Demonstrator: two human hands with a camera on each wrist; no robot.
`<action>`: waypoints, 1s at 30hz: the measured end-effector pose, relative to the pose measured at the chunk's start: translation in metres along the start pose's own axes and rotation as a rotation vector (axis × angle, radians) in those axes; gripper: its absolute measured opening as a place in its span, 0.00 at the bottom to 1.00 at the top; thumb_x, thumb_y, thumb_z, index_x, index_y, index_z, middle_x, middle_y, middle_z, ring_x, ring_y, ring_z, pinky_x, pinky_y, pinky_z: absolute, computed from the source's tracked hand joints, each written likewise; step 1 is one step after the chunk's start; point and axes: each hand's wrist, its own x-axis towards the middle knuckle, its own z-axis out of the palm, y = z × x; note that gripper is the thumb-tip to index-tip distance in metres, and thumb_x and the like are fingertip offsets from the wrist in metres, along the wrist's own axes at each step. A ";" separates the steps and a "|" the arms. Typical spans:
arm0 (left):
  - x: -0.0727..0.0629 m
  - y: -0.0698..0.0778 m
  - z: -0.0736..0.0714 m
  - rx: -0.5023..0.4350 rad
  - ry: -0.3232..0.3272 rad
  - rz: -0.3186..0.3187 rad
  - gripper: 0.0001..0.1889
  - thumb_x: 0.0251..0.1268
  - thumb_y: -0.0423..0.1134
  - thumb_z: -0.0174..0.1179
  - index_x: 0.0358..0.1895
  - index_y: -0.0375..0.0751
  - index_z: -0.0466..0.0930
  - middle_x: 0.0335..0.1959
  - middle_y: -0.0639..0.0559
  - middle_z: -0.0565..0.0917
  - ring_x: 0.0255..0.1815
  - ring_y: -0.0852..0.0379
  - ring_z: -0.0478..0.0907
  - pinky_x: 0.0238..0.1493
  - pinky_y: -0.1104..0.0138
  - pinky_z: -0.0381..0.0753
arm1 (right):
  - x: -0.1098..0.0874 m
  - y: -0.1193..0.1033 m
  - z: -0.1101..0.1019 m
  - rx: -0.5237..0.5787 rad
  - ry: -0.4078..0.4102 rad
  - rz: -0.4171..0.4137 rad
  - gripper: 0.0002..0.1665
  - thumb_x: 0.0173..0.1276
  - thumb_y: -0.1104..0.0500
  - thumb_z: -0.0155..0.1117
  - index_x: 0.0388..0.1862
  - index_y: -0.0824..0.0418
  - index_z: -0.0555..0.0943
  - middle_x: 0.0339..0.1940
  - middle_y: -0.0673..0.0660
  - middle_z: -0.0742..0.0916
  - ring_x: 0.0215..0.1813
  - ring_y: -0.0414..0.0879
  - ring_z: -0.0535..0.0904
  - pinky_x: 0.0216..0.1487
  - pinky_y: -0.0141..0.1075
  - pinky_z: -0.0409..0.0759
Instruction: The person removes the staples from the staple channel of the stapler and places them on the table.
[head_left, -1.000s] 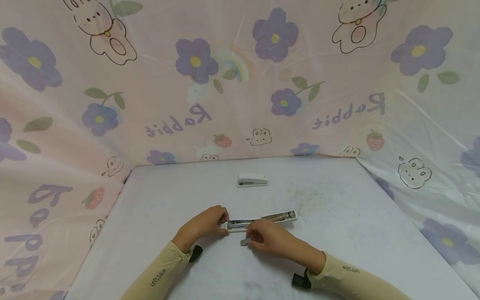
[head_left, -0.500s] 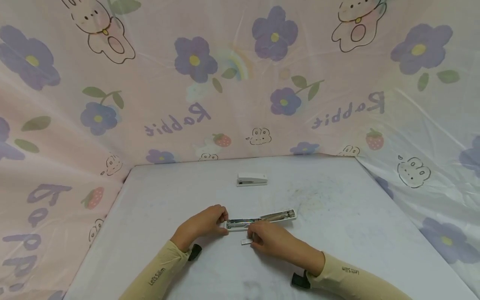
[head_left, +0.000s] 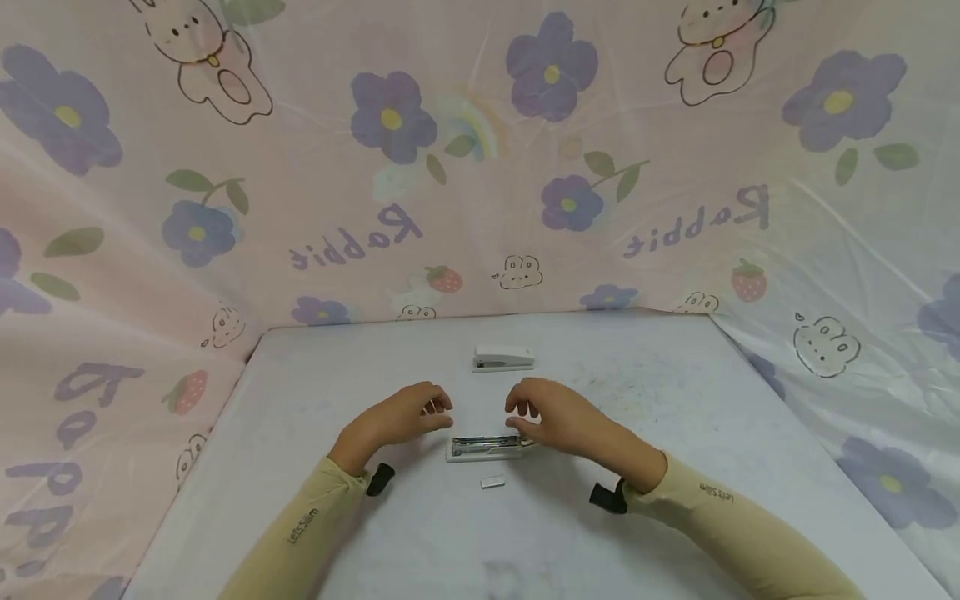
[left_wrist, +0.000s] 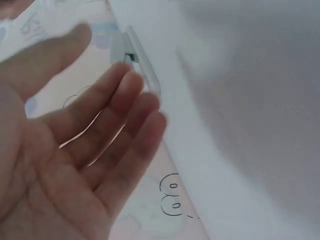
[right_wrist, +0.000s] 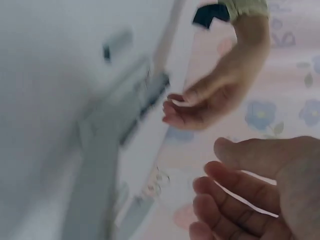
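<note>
Your left hand (head_left: pixel 401 414): fingers loosely bent, thumb held apart, nothing in the grasp; it hangs above the left end of the stapler.
Your right hand (head_left: pixel 558 414): same easy curve, likewise holding nothing; the thumb overlaps the stapler in the head view, but the right wrist view shows a gap.
Opened stapler (head_left: pixel 483 456): on the table (head_left: pixel 420 533), between and below your hands, its long top arm (right_wrist: pixel 90 200) folded out to the right, mostly hidden under your right hand in the head view.
Small pale block (head_left: pixel 492 482): just nearer than the stapler, apart from it; too small to identify.
Likely snag: your right palm could knock that folded-out arm if it drops — the whole stapler might then swivel.
Pinch risk: the hinge could nip a fingertip if the arm swings over with fingers along the channel.
Easy to lose: the block looks light enough for a dragging wrist mount (head_left: pixel 608 497) to sweep it away.
Far side: the closed stapler (head_left: pixel 503 358) stands behind, short of the far edge where the cloth (head_left: pixel 465 233) hangs; overreaching could bump it.
Room: generous to left and right — both side edges lie well apart from the stapler.
</note>
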 end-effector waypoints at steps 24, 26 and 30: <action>0.099 -0.033 0.001 0.069 0.105 -0.166 0.29 0.71 0.43 0.74 0.68 0.32 0.78 0.60 0.39 0.81 0.61 0.45 0.79 0.68 0.52 0.78 | 0.112 0.080 -0.022 0.015 -0.135 0.059 0.22 0.72 0.55 0.78 0.59 0.64 0.83 0.55 0.59 0.87 0.58 0.57 0.83 0.63 0.48 0.81; 0.105 -0.034 0.002 0.054 0.106 -0.162 0.28 0.70 0.43 0.75 0.67 0.33 0.78 0.60 0.40 0.81 0.60 0.45 0.79 0.68 0.53 0.78 | 0.118 0.084 -0.018 0.001 -0.159 0.069 0.22 0.73 0.55 0.77 0.58 0.65 0.83 0.54 0.60 0.87 0.59 0.58 0.83 0.63 0.48 0.81; 0.117 -0.035 0.003 0.015 0.117 -0.170 0.26 0.69 0.43 0.76 0.64 0.35 0.80 0.57 0.43 0.83 0.59 0.47 0.80 0.67 0.53 0.78 | 0.129 0.092 -0.010 -0.036 -0.181 0.096 0.21 0.72 0.55 0.78 0.57 0.65 0.84 0.53 0.60 0.88 0.57 0.55 0.84 0.62 0.47 0.82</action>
